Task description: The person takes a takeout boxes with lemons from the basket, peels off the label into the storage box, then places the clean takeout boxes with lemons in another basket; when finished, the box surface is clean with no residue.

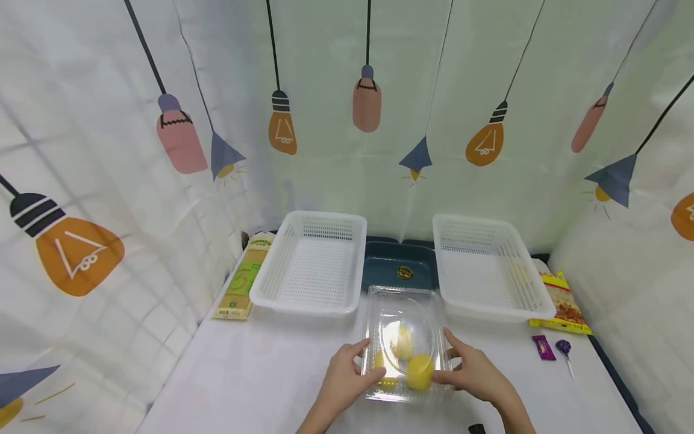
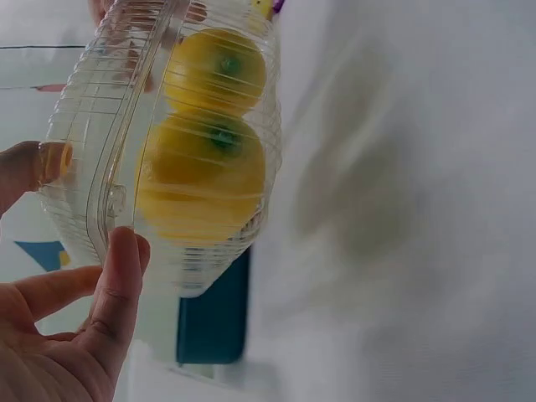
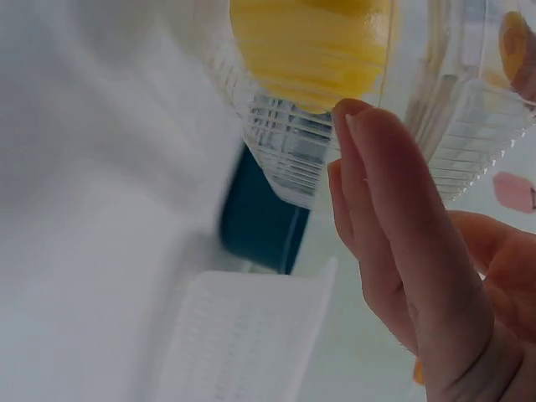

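White cloth-covered surface (image 1: 260, 367) w/ a lightbulb-print curtain (image 1: 179, 138) hung all round the back and sides, so it's basically a little booth. Front and centre sits a clear plastic clamshell box (image 1: 408, 343), and both hands are on it: left hand (image 1: 347, 371) has thumb and fingers curled round the near-left edge, right hand (image 1: 474, 371) is clamped on the right edge w/ fingertips on the ribbed wall. Imo that two-sided hold is there bc the thin plastic flexes and would slide about otherwise. Inside the box are yellow lemons (image 2: 205, 180); left wrist view shows two clearly, stacked against the ribbed wall, and there might be a third but the head view is too glarey to say. Lid looks down over them, tho I can't tell if it's snapped closed. Behind the box, two white slotted baskets, the left basket (image 1: 309, 265) and the right basket (image 1: 488, 265), sit well apart w/ a dark teal tray (image 1: 401, 268) between them; nothing in either that I can make out, maybe sth pale in the right one. Stuff round the edges: a green-and-tan packet (image 1: 244, 283) just beside the left basket, a yellow snack bag (image 1: 564, 304) beside the right one, plus a purple wrapped sweet (image 1: 543, 348) and a lollipop (image 1: 565, 349) near the right hand.
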Tool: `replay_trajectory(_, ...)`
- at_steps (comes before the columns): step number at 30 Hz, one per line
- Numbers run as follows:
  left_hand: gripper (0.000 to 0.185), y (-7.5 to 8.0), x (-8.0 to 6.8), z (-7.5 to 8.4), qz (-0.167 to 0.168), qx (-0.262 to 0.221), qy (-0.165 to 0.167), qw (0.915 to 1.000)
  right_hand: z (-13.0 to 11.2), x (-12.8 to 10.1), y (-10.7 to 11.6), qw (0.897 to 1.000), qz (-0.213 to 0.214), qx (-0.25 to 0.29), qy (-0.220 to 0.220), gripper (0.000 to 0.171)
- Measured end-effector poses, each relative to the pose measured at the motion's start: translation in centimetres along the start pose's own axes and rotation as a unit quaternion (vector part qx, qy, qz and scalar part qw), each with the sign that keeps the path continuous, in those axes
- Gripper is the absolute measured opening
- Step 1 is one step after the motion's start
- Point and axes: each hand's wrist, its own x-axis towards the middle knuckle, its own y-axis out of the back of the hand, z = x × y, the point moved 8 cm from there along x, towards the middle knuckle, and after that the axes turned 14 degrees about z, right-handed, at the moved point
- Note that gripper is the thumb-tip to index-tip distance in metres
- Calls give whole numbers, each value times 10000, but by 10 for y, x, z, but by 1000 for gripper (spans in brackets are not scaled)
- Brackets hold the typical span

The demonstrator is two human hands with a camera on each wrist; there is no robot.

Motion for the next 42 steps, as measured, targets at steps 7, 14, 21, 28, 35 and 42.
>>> replay_trajectory(7,68,15,9,16,99,17,-37,9999,-20,1,15,9997,244,-70,45,105)
replay_trajectory(14,70,37,29,31,162,-85,-87,9998,-51,9,28,9978,555,-121,327,103)
replay_trajectory(21,66,67,66,47,382,126,-294,9988,-91,27,37,9892,918,-445,1051,97)
replay_trajectory(28,66,92,100,48,422,445,-300,9977,-121,54,30,9853,1013,-472,1291,88)
replay_trajectory(35,70,120,130,40,41,804,-318,9962,-156,75,18,9791,977,-549,1698,82)
replay_trajectory(42,72,138,166,36,-162,888,-347,9953,-176,108,2,9841,846,-316,1530,81)
